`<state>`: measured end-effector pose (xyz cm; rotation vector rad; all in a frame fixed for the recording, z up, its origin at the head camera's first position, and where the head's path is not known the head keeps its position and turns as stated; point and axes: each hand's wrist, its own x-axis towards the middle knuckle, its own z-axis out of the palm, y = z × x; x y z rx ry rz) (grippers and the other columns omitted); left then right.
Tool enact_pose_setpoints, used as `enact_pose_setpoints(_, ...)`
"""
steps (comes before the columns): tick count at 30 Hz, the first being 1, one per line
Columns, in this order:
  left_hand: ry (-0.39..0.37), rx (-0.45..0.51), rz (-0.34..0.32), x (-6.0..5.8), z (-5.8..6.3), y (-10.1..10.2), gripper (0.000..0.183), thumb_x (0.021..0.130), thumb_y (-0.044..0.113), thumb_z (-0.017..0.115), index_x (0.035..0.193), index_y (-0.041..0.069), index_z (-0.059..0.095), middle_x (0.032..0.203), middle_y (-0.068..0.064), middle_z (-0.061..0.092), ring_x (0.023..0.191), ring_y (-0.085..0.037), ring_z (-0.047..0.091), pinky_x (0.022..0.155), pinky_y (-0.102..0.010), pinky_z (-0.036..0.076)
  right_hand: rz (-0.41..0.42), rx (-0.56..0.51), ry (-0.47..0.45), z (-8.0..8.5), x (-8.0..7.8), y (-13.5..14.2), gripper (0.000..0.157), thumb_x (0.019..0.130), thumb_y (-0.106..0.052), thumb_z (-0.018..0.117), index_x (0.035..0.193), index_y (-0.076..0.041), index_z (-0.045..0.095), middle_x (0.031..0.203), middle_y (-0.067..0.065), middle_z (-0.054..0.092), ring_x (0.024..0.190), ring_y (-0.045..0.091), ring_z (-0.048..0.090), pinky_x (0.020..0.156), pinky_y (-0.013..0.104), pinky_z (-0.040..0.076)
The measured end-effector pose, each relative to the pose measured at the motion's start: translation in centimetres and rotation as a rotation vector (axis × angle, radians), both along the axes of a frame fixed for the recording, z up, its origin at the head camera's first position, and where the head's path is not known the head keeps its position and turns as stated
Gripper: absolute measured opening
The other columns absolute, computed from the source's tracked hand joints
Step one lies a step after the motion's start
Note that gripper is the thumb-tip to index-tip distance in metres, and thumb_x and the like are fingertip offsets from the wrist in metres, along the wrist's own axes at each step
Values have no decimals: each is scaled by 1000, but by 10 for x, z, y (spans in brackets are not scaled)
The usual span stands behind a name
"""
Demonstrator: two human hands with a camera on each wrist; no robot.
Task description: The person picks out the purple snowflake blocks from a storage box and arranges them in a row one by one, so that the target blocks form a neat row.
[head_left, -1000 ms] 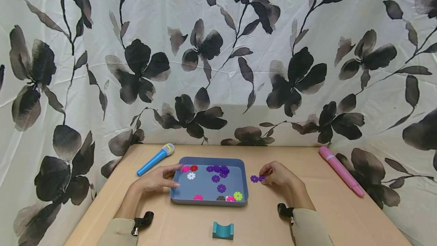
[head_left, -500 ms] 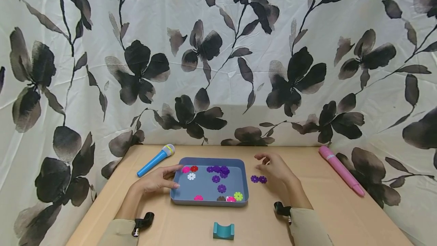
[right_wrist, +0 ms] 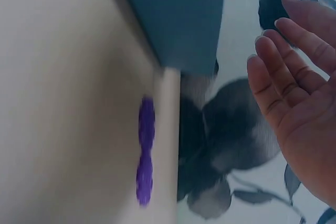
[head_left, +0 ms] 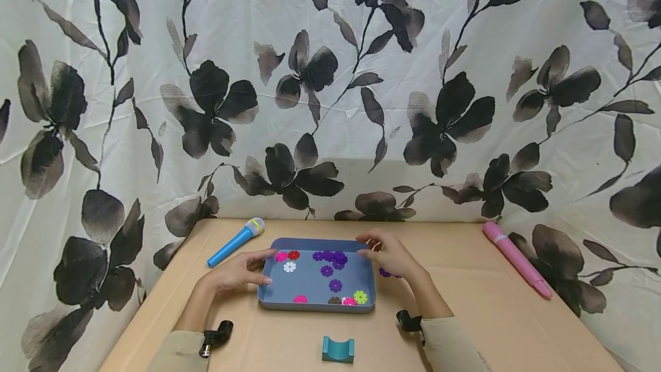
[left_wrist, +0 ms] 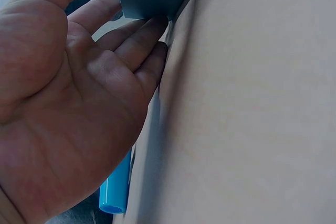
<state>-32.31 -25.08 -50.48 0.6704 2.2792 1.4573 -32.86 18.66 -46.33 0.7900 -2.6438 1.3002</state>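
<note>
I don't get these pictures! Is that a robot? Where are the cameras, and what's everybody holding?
No robot here, just a person's two bare hands. A camera on the head takes the wide picture. Small black cameras worn on the wrists take the two close-ups.

On the tan table is a blue-grey rectangular tray with purple, pink, red, white, brown and yellow-green flower-shaped discs inside. Two purple flower-shaped discs lie outside it, on the right. Around are a blue toy microphone, a long pink stick-like thing and a teal block with a scooped top.

The left hand touches the tray's left end. The right hand, near its far right corner, seems to hold nothing.
</note>
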Motion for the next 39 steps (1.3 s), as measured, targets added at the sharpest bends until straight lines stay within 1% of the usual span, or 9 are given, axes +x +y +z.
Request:
enact_pose_setpoints(3,-1,3,-1,0,0,1,83,92,20,81,160,2,37,170,-22,26,158,-46,16,126,-55,20,49,11,4,0,2,-13,29,93,-15,79,122,-14,73,117,6,73,96,16,66,85,32,58)
enact_pose_setpoints(5,-4,5,-1,0,0,1,84,92,20,81,160,2,37,170,-22,26,159,-46,15,127,-55,20,83,30,2,-1,4,-21,31,93,-15,80,123,-12,73,118,10,74,94,15,66,84,32,58)
enact_pose_setpoints(7,-7,8,0,-1,0,1,84,92,19,81,160,1,37,170,-22,26,159,-46,15,127,-55,20,117,63,-5,-3,4,-28,32,92,-17,80,123,-11,73,119,13,73,93,14,65,81,29,58)
enact_pose_setpoints(11,-1,9,1,-2,0,2,83,92,19,81,160,1,37,170,-23,26,158,-46,16,127,-55,20,165,120,-23,-5,6,-37,33,93,-20,80,124,-8,73,117,15,73,93,15,65,79,25,58)
enact_pose_setpoints(16,8,9,-4,-2,0,2,83,92,19,81,160,1,37,170,-23,26,158,-46,16,126,-55,19,209,156,-49,-9,9,-43,33,94,-12,77,125,-3,71,116,15,71,95,17,65,80,23,57)
enact_pose_setpoints(23,12,4,-5,-2,1,2,82,92,19,81,160,2,38,169,-23,27,158,-46,16,126,-55,20,247,210,-107,-15,11,-49,31,96,-7,75,126,-6,72,117,10,72,95,12,62,82,19,58)
enact_pose_setpoints(28,-1,6,-1,-1,2,2,82,92,18,81,160,2,37,170,-23,26,159,-46,15,126,-55,19,294,234,-105,-20,12,-52,25,94,-6,76,119,-7,75,111,7,74,90,10,63,80,20,58)
enact_pose_setpoints(34,-10,5,3,1,1,1,82,92,19,81,160,3,38,170,-23,25,159,-46,14,127,-55,20,297,288,-86,-22,14,-57,21,91,-6,80,111,-9,78,102,3,74,87,10,62,76,19,55)
enact_pose_setpoints(39,-8,2,11,1,1,1,82,92,19,81,160,3,38,170,-23,25,158,-47,15,126,-55,20,250,331,-71,-24,15,-60,20,90,-7,81,108,-13,78,99,-2,73,86,8,61,76,18,55)
